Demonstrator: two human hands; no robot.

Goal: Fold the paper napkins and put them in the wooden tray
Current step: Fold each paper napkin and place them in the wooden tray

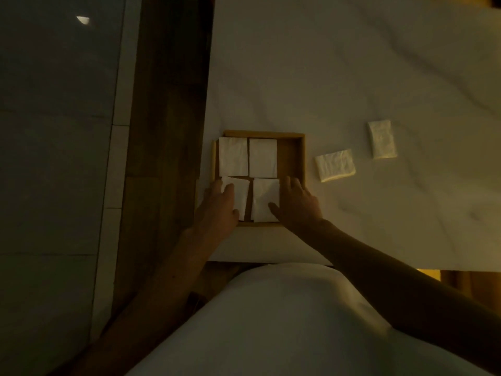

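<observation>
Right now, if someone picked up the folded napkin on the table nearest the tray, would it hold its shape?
The folded napkin beside the wooden tray looks thin and crinkled, so probably very light and likely to sag or unfold if lifted by a corner. Lying flat on the table, it should not roll; a push would probably slide or crumple it.

White napkins (248, 179) lie in a tan wooden tray (301, 158) on a faintly veined white table (352, 77).

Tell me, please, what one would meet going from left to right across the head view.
Grey tiled floor, dark wooden plank strip, square light wooden tray, crumpled white folded paper napkin beside the tray, second crumpled white folded paper napkin, farthest right.
</observation>
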